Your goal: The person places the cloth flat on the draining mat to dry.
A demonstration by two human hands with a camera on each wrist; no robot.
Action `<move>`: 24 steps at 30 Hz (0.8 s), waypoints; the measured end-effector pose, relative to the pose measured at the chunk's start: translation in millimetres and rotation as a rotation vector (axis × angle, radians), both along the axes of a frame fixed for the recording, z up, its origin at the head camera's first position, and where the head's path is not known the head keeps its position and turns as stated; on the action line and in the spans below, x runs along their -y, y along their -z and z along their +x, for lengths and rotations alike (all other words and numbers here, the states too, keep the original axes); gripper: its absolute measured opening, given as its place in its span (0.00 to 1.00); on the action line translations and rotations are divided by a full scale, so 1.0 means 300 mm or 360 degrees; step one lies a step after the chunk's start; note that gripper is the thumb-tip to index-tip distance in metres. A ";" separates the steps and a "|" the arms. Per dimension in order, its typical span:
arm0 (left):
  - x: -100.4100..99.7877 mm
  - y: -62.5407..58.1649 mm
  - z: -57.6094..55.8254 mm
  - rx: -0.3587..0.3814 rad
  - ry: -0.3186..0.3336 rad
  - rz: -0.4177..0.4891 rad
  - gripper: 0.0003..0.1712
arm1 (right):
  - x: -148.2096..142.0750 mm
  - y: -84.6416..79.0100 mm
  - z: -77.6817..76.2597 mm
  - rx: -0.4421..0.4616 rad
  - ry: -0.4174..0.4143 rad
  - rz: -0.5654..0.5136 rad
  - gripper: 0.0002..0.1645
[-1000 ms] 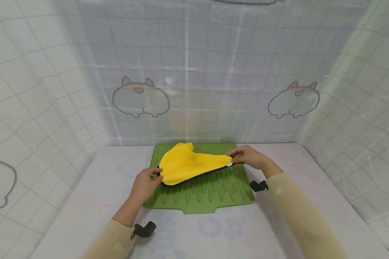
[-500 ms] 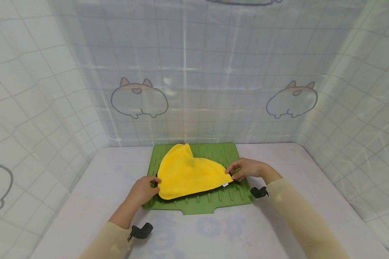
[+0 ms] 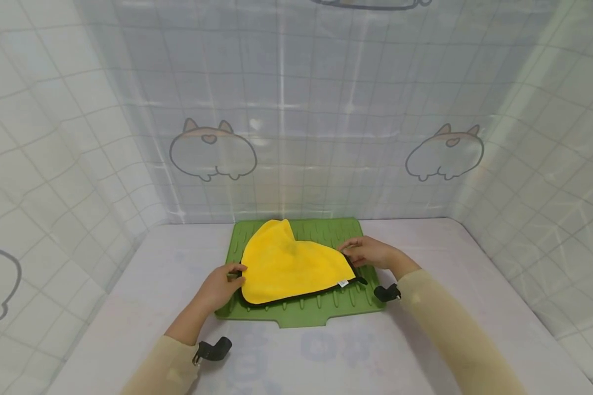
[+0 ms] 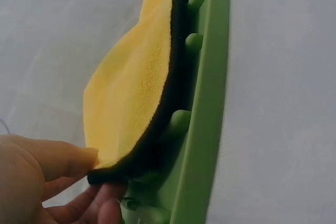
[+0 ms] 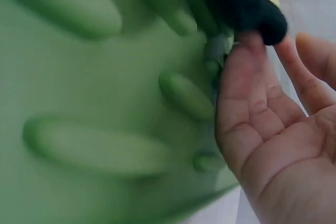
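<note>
A yellow cleaning cloth (image 3: 296,271) with dark edging and a small white label (image 3: 343,283) lies over a green ridged mat (image 3: 303,318), its far side unevenly folded. At the cloth's left edge, my left hand (image 3: 219,288) pinches the border between thumb and fingers, and the left wrist view shows that edge held up off the mat. My right hand (image 3: 371,253) is at the cloth's right edge. In the right wrist view its fingers (image 5: 239,85) are fairly straight, touching the dark edging from beneath, with the thumb (image 5: 315,53) held apart.
The mat rests on a pale table (image 3: 425,340) and has a short tab at its near edge. Behind it rises a grid-patterned curtain (image 3: 326,137) with animal drawings, and similar sheeting stands at both sides. A black bracket juts from each sleeve.
The cloth's near edge and right corner have come lower and nearer over the mat. My right hand has let go of the corner and shifted slightly back along the right edge.
</note>
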State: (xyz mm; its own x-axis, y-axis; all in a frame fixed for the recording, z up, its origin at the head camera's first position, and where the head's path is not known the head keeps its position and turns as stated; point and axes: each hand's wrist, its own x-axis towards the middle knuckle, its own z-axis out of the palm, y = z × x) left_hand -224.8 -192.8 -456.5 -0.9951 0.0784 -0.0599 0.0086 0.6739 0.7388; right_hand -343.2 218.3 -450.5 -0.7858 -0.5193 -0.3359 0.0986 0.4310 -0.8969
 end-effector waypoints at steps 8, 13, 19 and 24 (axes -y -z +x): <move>0.007 0.016 -0.029 -0.0024 -0.0002 0.0056 0.18 | 0.040 0.019 -0.014 0.0129 0.0046 -0.0186 0.24; 0.011 0.017 -0.033 0.0029 0.0041 0.0101 0.21 | 0.058 0.015 -0.013 0.0193 -0.0016 -0.0269 0.26; 0.013 0.013 -0.030 0.0070 0.0080 0.0136 0.26 | 0.072 0.011 -0.007 0.0207 -0.0091 -0.0326 0.30; 0.017 0.012 -0.030 0.0051 0.0108 0.0152 0.30 | 0.077 0.004 0.001 0.0118 -0.0105 -0.0333 0.30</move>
